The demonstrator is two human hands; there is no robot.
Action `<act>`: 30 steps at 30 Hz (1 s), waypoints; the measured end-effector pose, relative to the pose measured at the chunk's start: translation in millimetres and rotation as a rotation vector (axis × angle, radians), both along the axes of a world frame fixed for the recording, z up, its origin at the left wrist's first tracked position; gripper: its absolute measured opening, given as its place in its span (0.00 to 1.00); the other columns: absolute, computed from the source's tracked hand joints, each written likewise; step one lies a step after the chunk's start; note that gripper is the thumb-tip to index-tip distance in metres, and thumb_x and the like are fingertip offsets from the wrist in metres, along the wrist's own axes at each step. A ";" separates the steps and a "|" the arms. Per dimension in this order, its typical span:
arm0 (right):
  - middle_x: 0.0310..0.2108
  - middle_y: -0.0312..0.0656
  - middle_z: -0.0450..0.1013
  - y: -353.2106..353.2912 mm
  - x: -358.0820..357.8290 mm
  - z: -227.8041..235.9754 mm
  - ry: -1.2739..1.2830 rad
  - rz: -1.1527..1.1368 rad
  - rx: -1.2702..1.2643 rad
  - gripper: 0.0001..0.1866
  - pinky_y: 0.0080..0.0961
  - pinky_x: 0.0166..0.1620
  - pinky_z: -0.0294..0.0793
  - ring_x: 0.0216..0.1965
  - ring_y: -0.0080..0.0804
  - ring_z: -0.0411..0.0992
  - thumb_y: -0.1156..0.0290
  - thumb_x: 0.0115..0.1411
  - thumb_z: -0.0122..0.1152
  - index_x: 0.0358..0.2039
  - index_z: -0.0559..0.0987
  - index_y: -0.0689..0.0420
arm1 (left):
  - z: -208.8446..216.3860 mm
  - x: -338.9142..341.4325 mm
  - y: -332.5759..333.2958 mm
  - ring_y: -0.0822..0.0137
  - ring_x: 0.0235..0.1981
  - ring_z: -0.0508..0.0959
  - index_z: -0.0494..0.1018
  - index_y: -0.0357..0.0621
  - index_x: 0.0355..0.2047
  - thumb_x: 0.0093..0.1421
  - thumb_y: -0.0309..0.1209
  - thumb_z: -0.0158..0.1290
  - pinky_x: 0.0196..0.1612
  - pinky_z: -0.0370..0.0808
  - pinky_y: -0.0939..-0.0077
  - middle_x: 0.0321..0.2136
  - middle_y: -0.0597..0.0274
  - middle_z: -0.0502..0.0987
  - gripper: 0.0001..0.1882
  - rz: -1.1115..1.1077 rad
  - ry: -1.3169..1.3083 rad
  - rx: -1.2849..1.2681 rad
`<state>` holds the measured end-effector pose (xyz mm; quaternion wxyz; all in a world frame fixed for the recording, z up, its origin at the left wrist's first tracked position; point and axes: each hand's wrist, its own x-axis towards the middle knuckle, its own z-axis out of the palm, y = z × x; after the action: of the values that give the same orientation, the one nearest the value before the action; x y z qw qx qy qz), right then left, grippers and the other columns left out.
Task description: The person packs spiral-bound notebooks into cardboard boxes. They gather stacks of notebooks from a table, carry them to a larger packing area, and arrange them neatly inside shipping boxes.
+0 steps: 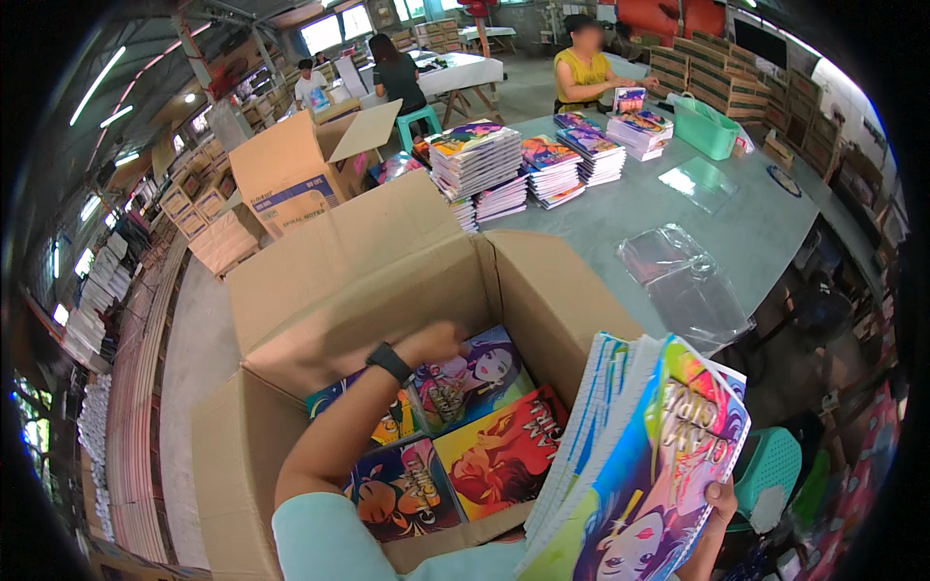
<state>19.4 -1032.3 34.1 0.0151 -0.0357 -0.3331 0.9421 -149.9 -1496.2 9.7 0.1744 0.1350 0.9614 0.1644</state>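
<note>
An opened cardboard box [373, 276] stands in front of me, with colourful notebooks [504, 450] lying face up inside in side-by-side piles. My left hand [436, 342], a dark watch on its wrist, reaches into the box by the far wall. Its fingers look curled down at the far notebook [475, 373], and what they grip, if anything, is hidden. At the lower right, my right hand [715, 518] is closed on the edge of a thick stack of spiral notebooks [659, 465], held tilted beside the box. The stack's top cover shows a cartoon face.
Piles of notebooks [475, 160] stand on the grey table [591, 213] beyond the box. Clear plastic sheets [683, 281] and a green basket [705, 128] are there too. A person in yellow [581, 73] sits across. Another open carton [281, 174] stands left; a green stool [770, 465] right.
</note>
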 end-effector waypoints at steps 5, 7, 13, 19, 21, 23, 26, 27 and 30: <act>0.41 0.50 0.69 21.4 20.6 -30.1 0.062 -0.092 -0.034 0.24 0.34 0.46 0.69 0.39 0.38 0.70 0.70 0.43 0.59 0.41 0.68 0.69 | -106.8 10.9 -13.2 0.46 0.41 0.74 0.68 0.30 0.45 0.45 0.56 0.55 0.44 0.70 0.62 0.40 0.34 0.72 0.39 0.164 0.329 0.196; 0.41 0.50 0.69 30.3 28.2 -42.1 0.083 -0.151 -0.026 0.23 0.34 0.46 0.69 0.39 0.38 0.70 0.70 0.43 0.59 0.40 0.68 0.69 | -86.5 -15.2 -7.2 0.47 0.42 0.74 0.63 0.29 0.50 0.44 0.58 0.55 0.43 0.71 0.63 0.44 0.34 0.69 0.44 0.222 -0.242 0.205; 0.41 0.50 0.69 32.4 41.9 -67.5 0.160 -0.173 -0.076 0.21 0.34 0.46 0.69 0.39 0.37 0.70 0.70 0.45 0.58 0.38 0.70 0.69 | -106.3 7.5 -25.6 0.54 0.43 0.72 0.54 0.29 0.56 0.43 0.62 0.54 0.42 0.72 0.65 0.49 0.39 0.65 0.53 0.168 -0.141 0.257; 0.47 0.50 0.67 54.5 54.6 -113.3 0.309 -0.186 -0.241 0.11 0.38 0.47 0.70 0.41 0.39 0.69 0.71 0.50 0.55 0.34 0.73 0.62 | -59.2 -7.5 0.4 0.54 0.46 0.70 0.60 0.30 0.53 0.42 0.63 0.54 0.50 0.66 0.65 0.50 0.42 0.66 0.50 0.315 -0.472 0.409; 0.47 0.50 0.67 50.6 49.5 -104.2 0.353 -0.127 -0.223 0.10 0.39 0.46 0.71 0.41 0.38 0.70 0.70 0.51 0.55 0.33 0.73 0.60 | -73.9 -13.7 -14.1 0.55 0.44 0.71 0.67 0.35 0.49 0.42 0.63 0.54 0.49 0.66 0.66 0.46 0.44 0.70 0.45 0.366 -0.440 0.335; 0.44 0.50 0.69 32.4 44.0 -79.6 0.323 -0.138 -0.206 0.17 0.39 0.46 0.71 0.40 0.39 0.71 0.68 0.47 0.56 0.38 0.71 0.63 | -98.8 -19.7 -31.5 0.58 0.41 0.73 0.74 0.40 0.43 0.42 0.63 0.54 0.46 0.68 0.67 0.40 0.48 0.74 0.40 0.441 -0.504 0.294; 0.42 0.51 0.70 14.2 34.9 -44.6 0.151 -0.181 -0.337 0.34 0.41 0.46 0.71 0.38 0.43 0.72 0.64 0.40 0.58 0.49 0.65 0.66 | -94.5 -36.4 -2.8 0.62 0.43 0.72 0.75 0.43 0.43 0.42 0.66 0.52 0.46 0.67 0.69 0.42 0.51 0.74 0.40 0.382 -0.628 0.144; 0.42 0.51 0.70 2.4 27.9 -25.7 0.107 -0.113 -0.405 0.37 0.41 0.46 0.71 0.38 0.44 0.72 0.64 0.38 0.58 0.51 0.64 0.67 | -104.3 -34.9 -19.9 0.62 0.45 0.71 0.74 0.42 0.44 0.43 0.66 0.52 0.48 0.66 0.70 0.44 0.50 0.72 0.41 0.444 -0.589 0.104; 0.43 0.53 0.69 -9.3 31.4 7.2 -0.007 -0.033 -0.355 0.38 0.41 0.47 0.71 0.40 0.46 0.71 0.66 0.36 0.58 0.51 0.63 0.68 | -118.9 -42.3 -55.0 0.60 0.50 0.67 0.69 0.38 0.49 0.43 0.68 0.50 0.53 0.62 0.70 0.50 0.50 0.69 0.46 0.385 -0.669 0.197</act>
<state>50.8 -1041.7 41.2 0.0230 -0.0466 -0.1609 0.9856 -192.3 -1551.2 -109.2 0.4303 -0.0924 0.8389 0.3202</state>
